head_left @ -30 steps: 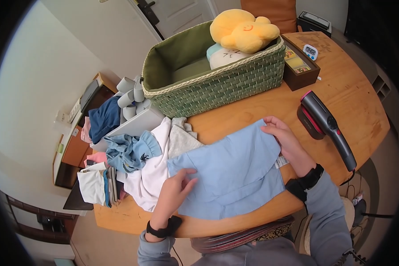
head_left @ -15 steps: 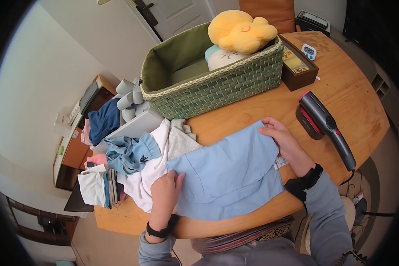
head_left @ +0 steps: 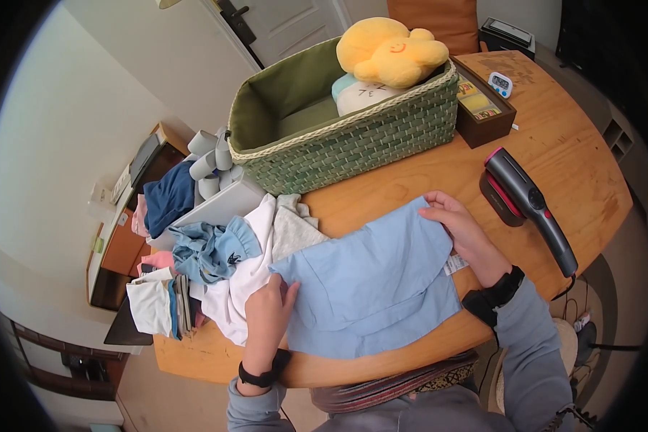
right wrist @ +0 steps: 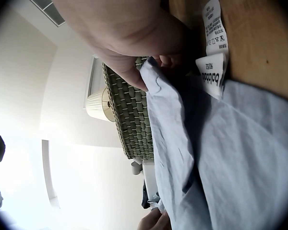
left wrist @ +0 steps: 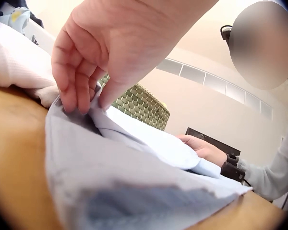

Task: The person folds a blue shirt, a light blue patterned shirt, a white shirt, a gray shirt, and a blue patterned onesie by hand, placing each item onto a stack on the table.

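Observation:
A light blue cloth garment [head_left: 367,281] lies spread on the wooden table in front of the person. Its upper left corner is pinched between thumb and fingers of the left hand [head_left: 268,313], seen closer in the left wrist view, where the hand [left wrist: 113,45] lifts the edge a little. The right hand [head_left: 457,227] pinches the upper right corner; in the right wrist view the thumb of that hand [right wrist: 129,38] presses on the fabric [right wrist: 170,139]. White labels [right wrist: 213,72] stick out beside it.
Behind stands a green woven basket [head_left: 353,147] with plush toys [head_left: 392,54]. A handheld steamer [head_left: 533,205] lies at the right, near a brown box [head_left: 486,126] and timer [head_left: 500,84]. Loose clothes [head_left: 216,248] and a folded stack [head_left: 151,306] are at the left.
The left hand has moved left from the cloth's surface to its left corner and now pinches it. The right hand keeps its grip, almost still.

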